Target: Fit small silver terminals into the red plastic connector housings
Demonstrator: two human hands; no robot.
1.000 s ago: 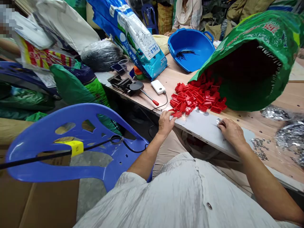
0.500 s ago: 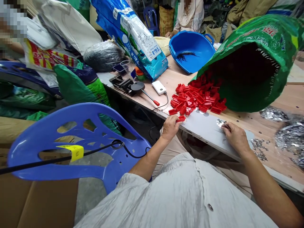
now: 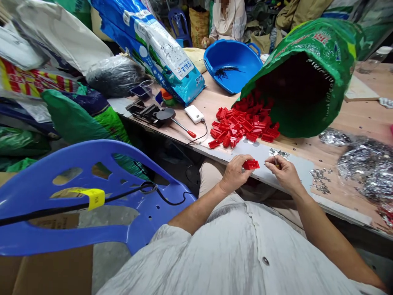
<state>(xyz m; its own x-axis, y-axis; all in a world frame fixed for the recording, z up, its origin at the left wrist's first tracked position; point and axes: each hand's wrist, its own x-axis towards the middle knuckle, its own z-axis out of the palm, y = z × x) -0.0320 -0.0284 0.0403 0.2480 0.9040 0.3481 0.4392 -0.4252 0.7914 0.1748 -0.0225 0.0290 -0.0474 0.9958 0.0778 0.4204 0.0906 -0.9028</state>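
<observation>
My left hand (image 3: 235, 175) pinches a small red plastic part (image 3: 251, 164) just above the table's front edge. Facing it a few centimetres to the right, my right hand (image 3: 284, 174) has its fingers pinched on a tiny metal piece too small to name. Behind both hands a pile of red plastic parts (image 3: 241, 126) spills from the mouth of a big green sack (image 3: 307, 69) lying on its side. A small scatter of shiny metal pieces (image 3: 278, 153) lies on the grey board (image 3: 294, 169) near my right hand.
A blue basin (image 3: 231, 65) and a blue-and-white sack (image 3: 159, 49) stand behind the pile. A white power bank (image 3: 194, 114) and a black hand tool (image 3: 153, 112) lie left. Silvery metal heaps (image 3: 365, 159) fill the right. A blue chair (image 3: 92, 192) is at my left; another person (image 3: 225, 20) sits opposite.
My left hand picked a red part from the pile's edge and carried it toward me. My right hand lifted off the board with a small metal piece and moved toward the left hand.
</observation>
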